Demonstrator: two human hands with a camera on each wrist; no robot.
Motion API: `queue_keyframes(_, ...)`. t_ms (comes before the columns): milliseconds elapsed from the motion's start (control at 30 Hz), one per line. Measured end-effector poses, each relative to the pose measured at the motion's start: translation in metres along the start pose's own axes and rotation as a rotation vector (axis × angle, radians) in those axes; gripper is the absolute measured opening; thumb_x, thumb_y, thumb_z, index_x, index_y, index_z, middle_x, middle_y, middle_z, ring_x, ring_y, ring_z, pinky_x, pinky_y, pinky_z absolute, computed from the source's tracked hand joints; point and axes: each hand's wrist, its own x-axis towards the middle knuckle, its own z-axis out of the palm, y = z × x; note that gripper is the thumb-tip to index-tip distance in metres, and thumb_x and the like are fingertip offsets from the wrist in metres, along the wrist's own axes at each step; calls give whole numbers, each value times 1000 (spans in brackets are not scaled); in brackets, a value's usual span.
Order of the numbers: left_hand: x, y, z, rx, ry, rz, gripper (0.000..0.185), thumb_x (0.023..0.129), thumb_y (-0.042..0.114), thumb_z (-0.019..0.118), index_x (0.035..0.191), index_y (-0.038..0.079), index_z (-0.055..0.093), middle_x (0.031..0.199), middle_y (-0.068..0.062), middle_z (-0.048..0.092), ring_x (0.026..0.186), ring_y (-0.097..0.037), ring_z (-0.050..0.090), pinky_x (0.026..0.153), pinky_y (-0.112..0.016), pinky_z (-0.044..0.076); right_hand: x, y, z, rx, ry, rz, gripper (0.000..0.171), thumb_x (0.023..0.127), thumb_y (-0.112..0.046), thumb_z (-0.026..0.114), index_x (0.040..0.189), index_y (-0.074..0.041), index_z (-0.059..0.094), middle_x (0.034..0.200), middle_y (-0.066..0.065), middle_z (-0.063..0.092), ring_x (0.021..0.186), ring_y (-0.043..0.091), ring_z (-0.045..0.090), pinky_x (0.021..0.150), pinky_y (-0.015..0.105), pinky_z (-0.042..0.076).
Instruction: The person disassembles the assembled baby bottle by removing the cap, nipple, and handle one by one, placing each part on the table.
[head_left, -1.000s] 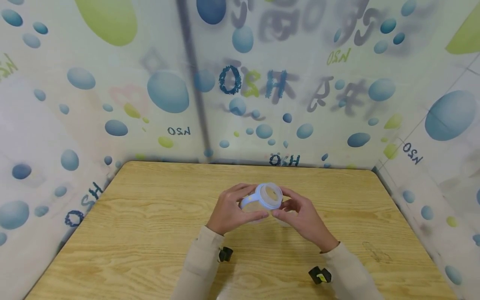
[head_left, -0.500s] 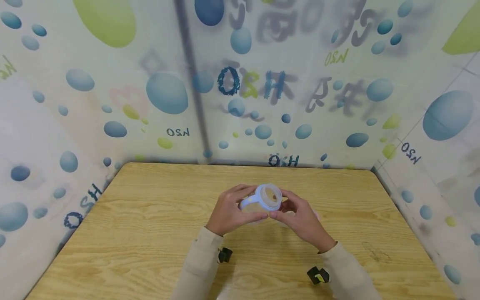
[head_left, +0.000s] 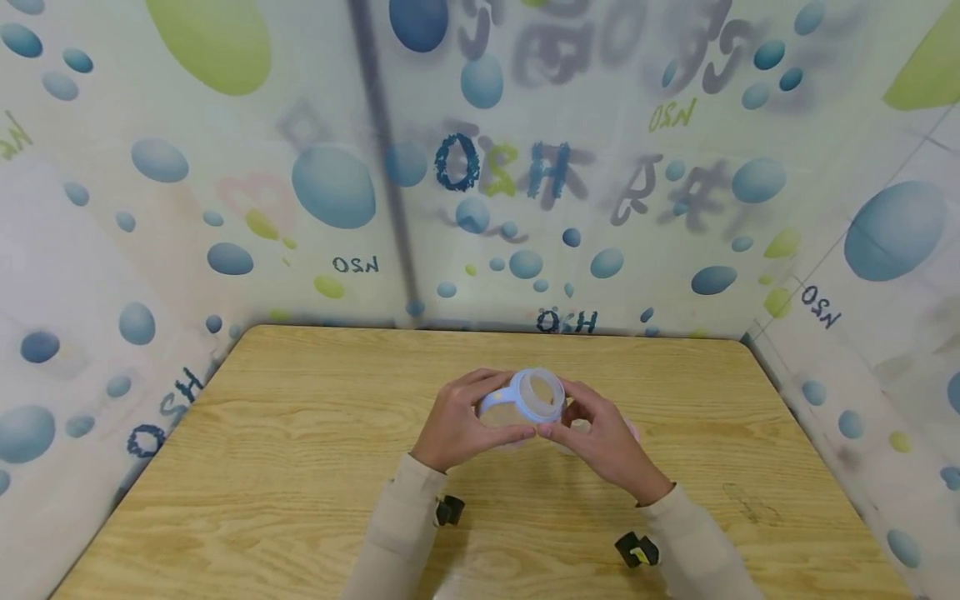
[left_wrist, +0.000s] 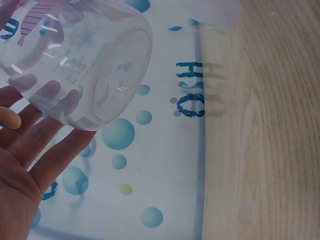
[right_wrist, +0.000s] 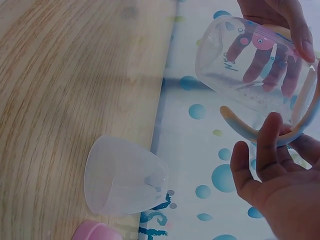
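Observation:
A clear baby bottle body [right_wrist: 215,55] with a pink fish print is held tilted above the table by my left hand [head_left: 465,425]. In the left wrist view its rounded base [left_wrist: 122,75] faces the table side, with the fingers spread behind and under the wall. A pale blue ring with a curved handle [head_left: 540,396] sits at the bottle's mouth, which points up toward me in the head view. My right hand [head_left: 603,437] grips this ring from the right, fingers curled at its edge. Both thumbs nearly meet at the near side of the rim.
On the wooden table [head_left: 300,433] behind my right hand stands a translucent cap [right_wrist: 122,175]. Beside it is a pink part [right_wrist: 97,231], cut off by the frame. A patterned wall [head_left: 480,250] borders the table's far edge.
Both hands keep their hold and barely move. My right hand has shifted slightly left, and a pink edge behind it has come into sight.

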Motion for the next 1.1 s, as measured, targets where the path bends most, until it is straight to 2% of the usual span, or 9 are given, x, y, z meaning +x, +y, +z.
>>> queue_keyframes(400, -1, 0, 1, -38, -15, 1, 64, 70, 35, 92, 124, 8, 70, 114, -1, 69, 94, -11, 65, 71, -33, 56, 1, 3, -3, -16, -23, -24, 54, 94, -15, 70, 144, -10, 52, 100, 4, 56, 68, 14, 42, 58, 26, 38)
queue_keyframes(600, 0, 1, 1, -47, -6, 9, 64, 70, 35, 92, 124, 8, 70, 115, -2, 69, 95, -12, 65, 70, -36, 56, 2, 2, -4, -21, -13, -16, 55, 94, -15, 71, 145, -13, 52, 95, 4, 55, 66, 13, 41, 56, 25, 37)
queue_keyframes(867, 0, 1, 2, -82, -10, 2, 63, 70, 32, 92, 123, 7, 70, 114, 0, 69, 95, -13, 67, 73, -23, 56, 1, -3, -10, -35, 18, -25, 58, 92, -15, 73, 145, -6, 51, 100, 6, 55, 69, 14, 43, 58, 24, 37)
queue_keyframes(1100, 0, 2, 2, -89, -6, -26, 62, 70, 34, 92, 123, 11, 70, 114, 3, 69, 95, -16, 67, 72, -33, 59, -2, -7, -16, -4, 36, -78, 59, 91, -7, 72, 146, -4, 49, 94, 8, 52, 67, 13, 41, 57, 25, 37)
